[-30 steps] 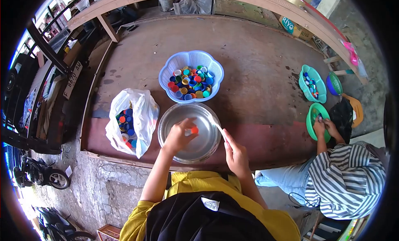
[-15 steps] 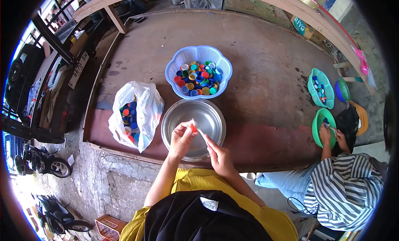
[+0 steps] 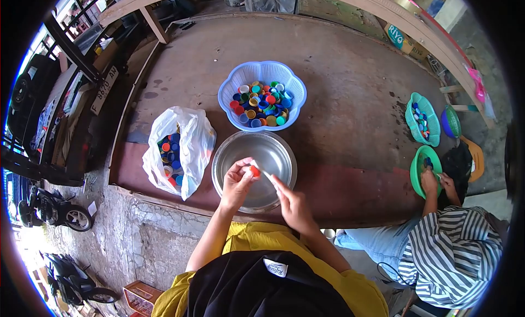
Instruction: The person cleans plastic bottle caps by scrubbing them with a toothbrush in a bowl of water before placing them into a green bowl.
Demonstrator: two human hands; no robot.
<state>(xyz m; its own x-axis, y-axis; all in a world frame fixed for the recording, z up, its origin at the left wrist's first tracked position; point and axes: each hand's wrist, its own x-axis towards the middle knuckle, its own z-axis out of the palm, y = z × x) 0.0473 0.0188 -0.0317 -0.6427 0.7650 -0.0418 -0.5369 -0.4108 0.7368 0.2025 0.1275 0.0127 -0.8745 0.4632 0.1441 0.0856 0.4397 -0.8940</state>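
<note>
My left hand (image 3: 236,187) pinches a red bottle cap (image 3: 255,171) above the metal basin (image 3: 292,177). In my right hand (image 3: 296,208) is a thin, pale stick-like tool (image 3: 264,173), its whitish end against the cap; its exact kind is too small to tell. Just beyond the basin stands a blue plastic basket (image 3: 226,87) with many mixed-colour bottle caps in it. To the left, a white plastic bag (image 3: 194,153) gapes, and more caps show inside.
At right, a person in a striped shirt (image 3: 451,251) works with both hands at a green basin (image 3: 414,175). Behind it are a teal basket (image 3: 410,112) of caps and a purple-green bowl (image 3: 451,121). A wooden rail (image 3: 350,5) runs along the table's far side.
The red cap has turned slightly in my left hand, and the tool's end has shifted a little against it. My right hand has moved slightly. The view has tilted a little.
</note>
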